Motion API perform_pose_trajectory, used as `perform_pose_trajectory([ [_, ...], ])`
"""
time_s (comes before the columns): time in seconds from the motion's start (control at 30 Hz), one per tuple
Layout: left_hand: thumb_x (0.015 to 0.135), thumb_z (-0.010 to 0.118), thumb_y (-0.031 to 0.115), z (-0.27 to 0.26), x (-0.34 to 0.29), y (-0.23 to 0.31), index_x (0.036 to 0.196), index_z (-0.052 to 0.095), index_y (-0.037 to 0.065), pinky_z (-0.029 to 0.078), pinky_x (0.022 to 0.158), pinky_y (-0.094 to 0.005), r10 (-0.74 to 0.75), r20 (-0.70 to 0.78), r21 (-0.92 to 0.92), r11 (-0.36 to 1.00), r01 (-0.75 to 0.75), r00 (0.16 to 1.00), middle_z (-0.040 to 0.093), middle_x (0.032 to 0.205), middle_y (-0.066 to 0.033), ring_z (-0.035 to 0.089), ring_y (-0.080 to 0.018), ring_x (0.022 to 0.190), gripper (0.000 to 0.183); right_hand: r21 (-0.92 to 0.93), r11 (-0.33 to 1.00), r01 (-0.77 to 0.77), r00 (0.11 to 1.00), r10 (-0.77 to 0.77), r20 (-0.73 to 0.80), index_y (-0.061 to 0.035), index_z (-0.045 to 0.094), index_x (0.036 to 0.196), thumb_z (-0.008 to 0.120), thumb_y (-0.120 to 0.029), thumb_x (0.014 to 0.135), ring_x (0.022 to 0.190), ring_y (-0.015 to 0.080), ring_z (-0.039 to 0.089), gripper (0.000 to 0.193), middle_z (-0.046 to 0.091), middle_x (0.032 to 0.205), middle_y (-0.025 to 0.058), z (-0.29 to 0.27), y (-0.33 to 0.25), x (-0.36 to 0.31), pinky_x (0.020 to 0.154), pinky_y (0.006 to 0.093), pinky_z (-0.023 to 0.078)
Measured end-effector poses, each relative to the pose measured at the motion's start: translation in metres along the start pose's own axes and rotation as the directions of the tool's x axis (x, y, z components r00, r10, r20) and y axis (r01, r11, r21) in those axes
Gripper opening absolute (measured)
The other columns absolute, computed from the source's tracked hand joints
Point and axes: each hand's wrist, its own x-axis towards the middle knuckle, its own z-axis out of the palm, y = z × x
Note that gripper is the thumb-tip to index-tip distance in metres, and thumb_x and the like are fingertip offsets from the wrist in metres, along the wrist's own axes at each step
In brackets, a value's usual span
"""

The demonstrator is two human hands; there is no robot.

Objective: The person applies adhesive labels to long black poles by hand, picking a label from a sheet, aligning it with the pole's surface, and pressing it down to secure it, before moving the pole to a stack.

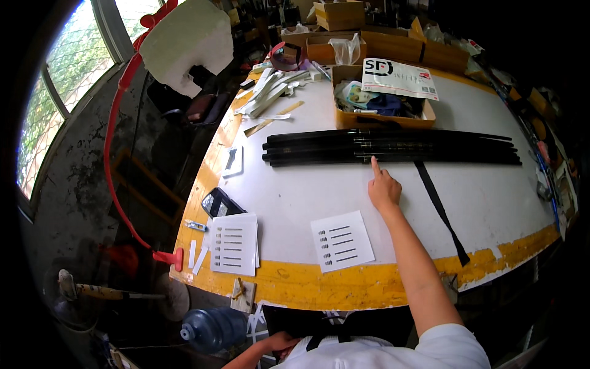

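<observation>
A bundle of several long black rods (pixel 313 149), possibly fishing rods, lies crosswise on the table. My right hand (pixel 385 187) reaches to its near edge with the index finger stretched out and the other fingers curled. That fingertip is at the nearest rod; whether it presses on it I cannot tell. Nothing is held in this hand. Down by my lap, at the lower edge, rests my left hand (pixel 280 342), its fingers mostly hidden. A black strap (pixel 439 212) runs from under the rods toward the front edge. Nearer me lies a printed sheet (pixel 342 241).
Left on the table (pixel 289 203) are a stack of printed sheets (pixel 235 243), a black phone-like device (pixel 222 203) and a small white card (pixel 233 161). Behind the rods stands a cardboard box (pixel 384 120) of odds and ends, beside white strips (pixel 276 91). A red-armed lamp (pixel 114 178) clamps the left edge.
</observation>
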Motion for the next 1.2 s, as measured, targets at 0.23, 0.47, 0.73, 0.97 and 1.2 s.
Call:
perform_pose_trajectory([
  [0.23, 0.097, 0.041, 0.050, 0.000, 0.005, -0.007, 0.052, 0.059, 0.008, 0.047, 0.049, -0.0264, 0.035, -0.026, 0.092, 0.995, -0.032, 0.999, 0.056, 0.046, -0.0031, 0.056, -0.0146, 0.042, 0.064, 0.025, 0.999, 0.033, 0.998, -0.031, -0.057, -0.0236, 0.035, 0.144, 0.054, -0.015, 0.083, 0.072, 0.0286, 0.063, 0.065, 0.061, 0.088, 0.0088, 0.006, 0.004, 0.002, 0.066, 0.0393, 0.053],
  [0.47, 0.097, 0.038, 0.053, -0.002, 0.002, 0.002, 0.051, 0.057, 0.006, 0.051, 0.051, -0.0272, 0.044, 0.016, 0.123, 0.991, -0.046, 0.999, 0.058, 0.047, -0.0059, 0.060, -0.0163, 0.043, 0.068, 0.013, 1.000, -0.009, 1.000, 0.009, -0.003, -0.0223, 0.042, 0.140, 0.053, -0.015, 0.082, 0.073, 0.0285, 0.064, 0.060, 0.061, 0.088, 0.0088, 0.002, 0.000, 0.001, 0.068, 0.0405, 0.053],
  [0.73, 0.097, 0.038, 0.053, 0.000, 0.001, 0.001, 0.052, 0.059, 0.008, 0.048, 0.046, -0.0260, 0.025, 0.008, 0.089, 0.996, -0.026, 1.000, 0.058, 0.046, -0.0041, 0.059, -0.0152, 0.042, 0.067, 0.011, 0.999, -0.048, 0.999, 0.048, 0.020, -0.0183, 0.044, 0.138, 0.051, -0.016, 0.083, 0.078, 0.0294, 0.065, 0.056, 0.063, 0.094, 0.0097, 0.001, 0.000, 0.002, 0.071, 0.0414, 0.053],
  [0.97, 0.096, 0.042, 0.050, 0.002, -0.007, 0.014, 0.052, 0.058, 0.007, 0.045, 0.041, -0.0269, 0.022, -0.038, 0.040, 0.999, -0.021, 0.999, 0.056, 0.045, -0.0037, 0.057, -0.0145, 0.040, 0.064, 0.005, 0.999, -0.037, 0.999, 0.037, 0.035, -0.0183, 0.042, 0.139, 0.050, -0.018, 0.084, 0.081, 0.0296, 0.064, 0.056, 0.063, 0.097, 0.0098, 0.002, 0.002, 0.002, 0.072, 0.0412, 0.053],
  [1.2, 0.097, 0.042, 0.048, 0.004, -0.003, 0.003, 0.052, 0.056, 0.005, 0.045, 0.041, -0.0273, 0.051, -0.048, 0.031, 0.998, -0.050, 0.998, 0.055, 0.045, -0.0045, 0.058, -0.0149, 0.040, 0.064, 0.014, 0.999, -0.048, 0.998, 0.047, 0.051, -0.0197, 0.041, 0.140, 0.050, -0.018, 0.085, 0.084, 0.0294, 0.064, 0.056, 0.063, 0.100, 0.0100, -0.001, -0.001, 0.001, 0.074, 0.0419, 0.052],
])
